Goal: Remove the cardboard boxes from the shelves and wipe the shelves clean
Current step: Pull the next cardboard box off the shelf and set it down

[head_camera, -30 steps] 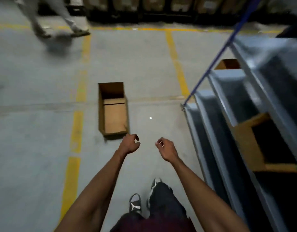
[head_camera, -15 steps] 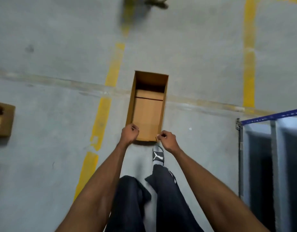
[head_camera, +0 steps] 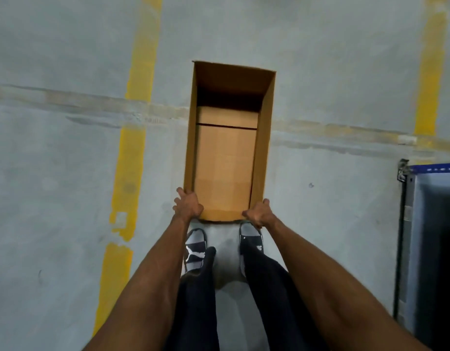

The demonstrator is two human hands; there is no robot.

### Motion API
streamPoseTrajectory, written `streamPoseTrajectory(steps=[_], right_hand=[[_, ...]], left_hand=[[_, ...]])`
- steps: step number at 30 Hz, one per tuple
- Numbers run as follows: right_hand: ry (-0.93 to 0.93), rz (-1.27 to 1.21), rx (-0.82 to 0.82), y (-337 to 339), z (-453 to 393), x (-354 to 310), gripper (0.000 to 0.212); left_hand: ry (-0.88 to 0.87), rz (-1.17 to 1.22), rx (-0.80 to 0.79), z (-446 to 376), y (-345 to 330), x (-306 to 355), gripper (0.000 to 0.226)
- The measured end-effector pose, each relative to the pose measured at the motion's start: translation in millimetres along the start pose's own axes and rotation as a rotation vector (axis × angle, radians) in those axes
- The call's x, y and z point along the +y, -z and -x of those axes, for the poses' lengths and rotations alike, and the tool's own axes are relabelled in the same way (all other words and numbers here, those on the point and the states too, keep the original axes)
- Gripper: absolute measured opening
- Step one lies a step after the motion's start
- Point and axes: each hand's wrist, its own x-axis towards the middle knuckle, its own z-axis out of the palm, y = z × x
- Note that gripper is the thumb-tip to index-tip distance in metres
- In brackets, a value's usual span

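An open, long cardboard box (head_camera: 226,163) lies on the grey concrete floor straight in front of me, its inside bare apart from folded bottom flaps. My left hand (head_camera: 188,205) grips the near left corner of the box, fingers curled over the rim. My right hand (head_camera: 258,213) grips the near right corner the same way. The end of the metal shelf rack (head_camera: 421,224) shows at the right edge, with a blue beam on top.
My two feet in dark shoes (head_camera: 196,249) stand just behind the box's near end. Yellow floor lines (head_camera: 132,148) run on the left and on the far right (head_camera: 427,72). A pale seam crosses the floor under the box.
I have stepped up to the box and bent over it. Both hands went from hanging loose in the air to gripping its near corners. The shelves slid out to the right edge.
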Motion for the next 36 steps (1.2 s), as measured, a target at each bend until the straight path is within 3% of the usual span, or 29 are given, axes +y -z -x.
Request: streamPoseTrajectory(steps=[4,9,16,19,22,24,27,29,31,34,36], right_hand=[[0.041,-0.047,0.097,3,22,0,0.059],[0.119,-0.256,0.15,32,113,-1,0.078],[0.307,-0.532,0.467,78,216,0,0.093],[0.244,-0.594,0.543,98,216,-6,0.078],[0.228,-0.635,0.61,110,205,-7,0.06],[0.285,-0.608,0.592,114,201,-9,0.053],[0.245,-0.567,0.536,123,199,-18,0.045],[0.207,-0.522,0.547,135,200,-26,0.043],[0.208,-0.495,0.565,147,203,-34,0.04],[0.226,-0.506,0.573,156,198,-34,0.04],[0.23,-0.577,0.541,155,194,-26,0.053]], left_hand=[[-0.08,-0.003,0.043,20,14,-8,0.063],[-0.112,0.125,0.091,97,55,-15,0.073],[-0.328,0.458,0.19,180,109,-12,0.094],[-0.431,0.668,0.329,180,120,-9,0.088],[-0.414,0.842,0.47,171,124,-10,0.068],[-0.397,0.916,0.502,160,125,-11,0.055],[-0.375,1.004,0.462,161,132,-7,0.057],[-0.383,0.949,0.406,164,135,-7,0.065],[-0.349,0.742,0.364,165,136,-8,0.064],[-0.271,0.483,0.432,165,136,-3,0.053],[-0.214,0.422,0.492,169,142,7,0.048]])
